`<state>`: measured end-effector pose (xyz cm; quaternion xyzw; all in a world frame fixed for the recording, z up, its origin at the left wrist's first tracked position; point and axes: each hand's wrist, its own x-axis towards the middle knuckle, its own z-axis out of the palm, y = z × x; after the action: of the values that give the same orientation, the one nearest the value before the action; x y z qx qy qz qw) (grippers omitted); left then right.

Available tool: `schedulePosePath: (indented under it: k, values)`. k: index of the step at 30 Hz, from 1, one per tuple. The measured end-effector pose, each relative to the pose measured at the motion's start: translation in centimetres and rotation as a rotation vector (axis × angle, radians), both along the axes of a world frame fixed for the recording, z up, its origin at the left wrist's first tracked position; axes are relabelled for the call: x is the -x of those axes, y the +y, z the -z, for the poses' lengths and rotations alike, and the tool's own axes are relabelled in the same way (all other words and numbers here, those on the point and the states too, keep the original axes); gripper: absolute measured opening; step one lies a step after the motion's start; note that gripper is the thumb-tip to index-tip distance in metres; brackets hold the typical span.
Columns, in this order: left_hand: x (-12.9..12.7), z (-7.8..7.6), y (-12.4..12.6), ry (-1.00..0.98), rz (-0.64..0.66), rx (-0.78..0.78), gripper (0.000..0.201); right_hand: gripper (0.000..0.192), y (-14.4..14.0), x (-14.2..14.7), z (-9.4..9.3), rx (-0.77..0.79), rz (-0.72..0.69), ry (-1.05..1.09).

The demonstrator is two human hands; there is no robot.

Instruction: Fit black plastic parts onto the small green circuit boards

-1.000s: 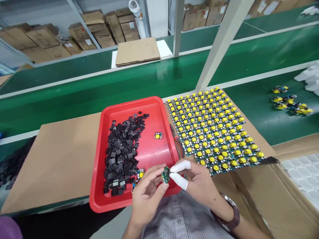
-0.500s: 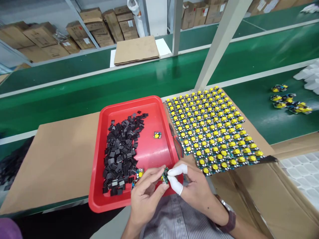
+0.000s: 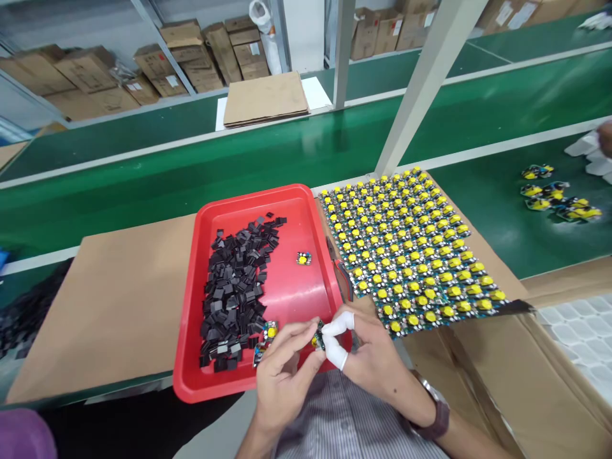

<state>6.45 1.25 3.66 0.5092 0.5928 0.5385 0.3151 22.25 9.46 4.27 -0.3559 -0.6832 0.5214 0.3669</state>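
Note:
A small green circuit board [image 3: 319,336] with a yellow part is held between my two hands, over the near right corner of the red tray [image 3: 185,331]. My left hand [image 3: 287,370] pinches its left side with thumb and fingers. White finger covers sit on the thumb and forefinger of my right hand [image 3: 368,350], which press on the board's other side. Inside the tray, black plastic pieces [image 3: 234,280] lie heaped on the left. One circuit board with a yellow part [image 3: 303,258] rests alone on the right; others [image 3: 269,331] lie beside my left hand, partly covered.
Rows of yellow-topped boards [image 3: 406,248] cover a cardboard sheet at right. Red-handled pliers [image 3: 343,280] lie against the tray's right rim. Cardboard [image 3: 109,299] lies at left. A slanted post [image 3: 425,83] rises behind. Another person's hand [image 3: 605,139] shows at the right edge.
My right thumb and forefinger have closed nearer together on the board. Another person's hand has come into view at the far right. The view has shifted slightly.

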Motion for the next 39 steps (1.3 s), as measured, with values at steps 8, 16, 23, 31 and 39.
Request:
schedulePosePath:
  k: [8, 16, 23, 31, 39]
  values:
    - [-0.1, -0.1, 0.1, 0.006, 0.010, 0.032, 0.042, 0.014, 1.0, -0.4, -0.4, -0.029, -0.047, -0.129]
    - [-0.1, -0.4, 0.6, -0.027, -0.015, 0.099, 0.036, 0.010, 0.8, -0.7, 0.4, 0.030, -0.052, -0.055]
    - [-0.1, 0.0, 0.3, 0.040, 0.011, 0.113, 0.037, 0.015, 1.0, -0.9, 0.1, -0.046, -0.045, -0.171]
    - [0.1, 0.7, 0.4, 0.029, 0.014, 0.150, 0.034, 0.010, 1.3, -0.8, 1.1, 0.085, -0.152, -0.057]
    - [-0.5, 1.2, -0.8, 0.051, -0.142, 0.124, 0.041, 0.046, -0.8, -1.4, 1.9, -0.125, -0.091, 0.060]
